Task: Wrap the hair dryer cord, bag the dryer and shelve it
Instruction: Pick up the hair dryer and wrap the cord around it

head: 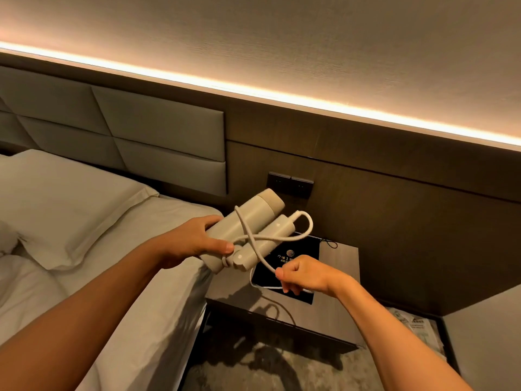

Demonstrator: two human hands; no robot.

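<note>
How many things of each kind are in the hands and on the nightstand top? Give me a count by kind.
Hair dryer: 1
Cord: 1
Black bag: 1
Total: 3

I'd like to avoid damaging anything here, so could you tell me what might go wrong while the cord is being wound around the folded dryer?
1. The cord crosses the dryer in loose loops; they may slip off unless the right hand keeps tension.
2. The left hand grips only one end of the dryer, so a hard pull could twist it free over the nightstand.
3. The slack below the right hand could snag the black bag.
</note>
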